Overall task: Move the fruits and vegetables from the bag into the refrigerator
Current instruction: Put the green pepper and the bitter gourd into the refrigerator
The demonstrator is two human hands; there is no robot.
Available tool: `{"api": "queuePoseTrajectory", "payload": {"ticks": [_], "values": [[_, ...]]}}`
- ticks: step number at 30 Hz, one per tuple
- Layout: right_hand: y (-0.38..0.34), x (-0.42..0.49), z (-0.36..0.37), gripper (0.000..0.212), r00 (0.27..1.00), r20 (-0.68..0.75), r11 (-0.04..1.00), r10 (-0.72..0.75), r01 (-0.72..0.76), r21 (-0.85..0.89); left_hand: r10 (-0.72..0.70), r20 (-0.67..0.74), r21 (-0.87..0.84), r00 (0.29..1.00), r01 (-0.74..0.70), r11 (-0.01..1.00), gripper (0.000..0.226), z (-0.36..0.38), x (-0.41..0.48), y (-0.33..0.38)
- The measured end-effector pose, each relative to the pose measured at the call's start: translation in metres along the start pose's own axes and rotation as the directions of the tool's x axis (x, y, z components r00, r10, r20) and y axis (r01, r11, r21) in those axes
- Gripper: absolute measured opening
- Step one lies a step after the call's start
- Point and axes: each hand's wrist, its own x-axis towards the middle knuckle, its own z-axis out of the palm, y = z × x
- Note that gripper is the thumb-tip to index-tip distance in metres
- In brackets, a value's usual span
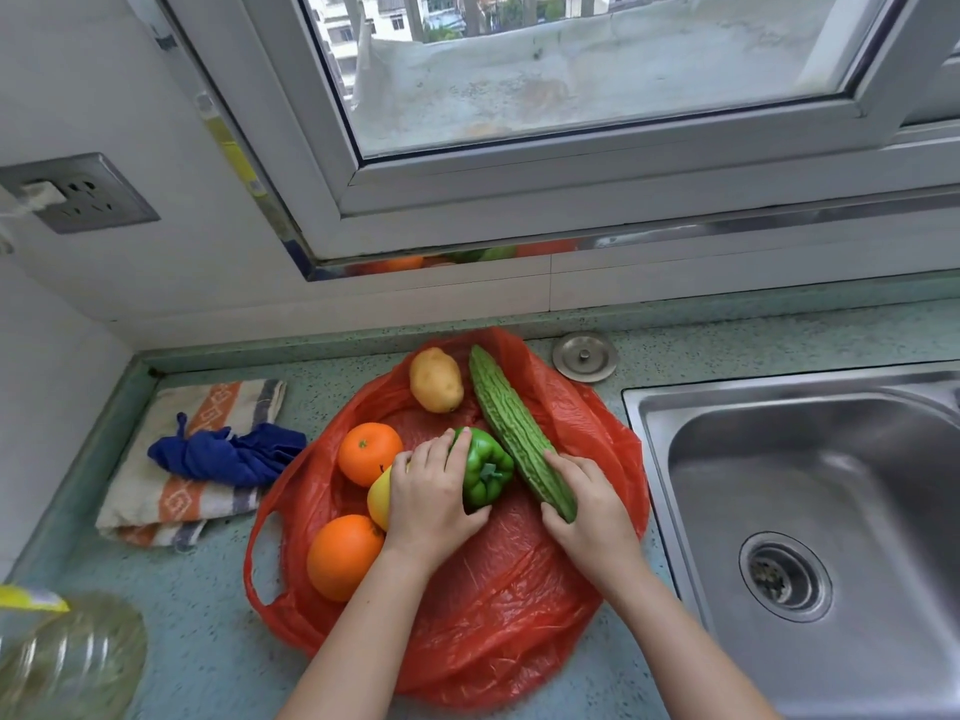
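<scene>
Speckled green bench beside a steel sink, under a window. Red plastic bag lies spread flat on the bench, carrying a potato, far orange, near orange, yellow fruit, green pepper and bitter gourd. Left hand curls over the green pepper; right hand grips the near end of the bitter gourd.

The speckled counter bears a red bag, a striped towel, a metal cap and a bottle.
</scene>
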Motion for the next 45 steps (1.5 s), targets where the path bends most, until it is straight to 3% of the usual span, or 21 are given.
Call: {"api": "queuePoseTrajectory", "payload": {"ticks": [7, 13, 17, 22, 30, 33, 36, 40, 45], "values": [[-0.009, -0.008, -0.013, 0.057, 0.999, -0.033, 1.000, -0.001, 0.002, 0.028, 0.003, -0.076, -0.066, 0.997, -0.008, 0.998, 0.091, -0.004, -0.005, 0.004], [-0.027, -0.023, -0.035, 0.056, 0.997, -0.073, 0.997, -0.012, 0.017, 0.069, -0.149, -0.203, -0.310, 0.968, 0.081, 0.947, 0.087, -0.026, -0.021, 0.017], [-0.045, -0.044, -0.054, 0.055, 0.994, -0.108, 0.994, -0.017, 0.028, 0.102, -0.222, -0.208, -0.505, 0.953, 0.090, 0.859, 0.093, -0.050, -0.038, 0.029], [-0.064, -0.082, -0.078, 0.055, 0.985, -0.174, 0.991, 0.017, 0.007, 0.136, -0.216, -0.131, -0.769, 0.968, 0.039, 0.638, 0.089, -0.085, -0.074, 0.049], [-0.092, -0.159, -0.105, 0.058, 0.935, -0.306, 0.966, 0.178, -0.106, 0.238, -0.036, -0.061, -0.899, 0.997, -0.039, 0.437, 0.077, -0.112, -0.115, 0.068], [-0.100, -0.192, -0.114, 0.055, 0.891, -0.391, 0.962, 0.231, -0.149, 0.228, 0.067, -0.060, -0.909, 0.996, -0.082, 0.409, 0.068, -0.116, -0.126, 0.081], [-0.103, -0.227, -0.119, 0.054, 0.839, -0.455, 0.948, 0.297, -0.202, 0.247, 0.178, -0.058, -0.910, 0.982, -0.126, 0.395, 0.065, -0.117, -0.142, 0.099], [-0.104, -0.278, -0.118, 0.053, 0.759, -0.529, 0.923, 0.380, -0.271, 0.274, 0.318, -0.054, -0.916, 0.946, -0.174, 0.362, 0.075, -0.110, -0.163, 0.122], [-0.101, -0.350, -0.122, 0.052, 0.609, -0.634, 0.878, 0.476, -0.368, 0.306, 0.489, -0.006, -0.931, 0.872, -0.184, 0.316, 0.067, -0.099, -0.193, 0.168]]}}
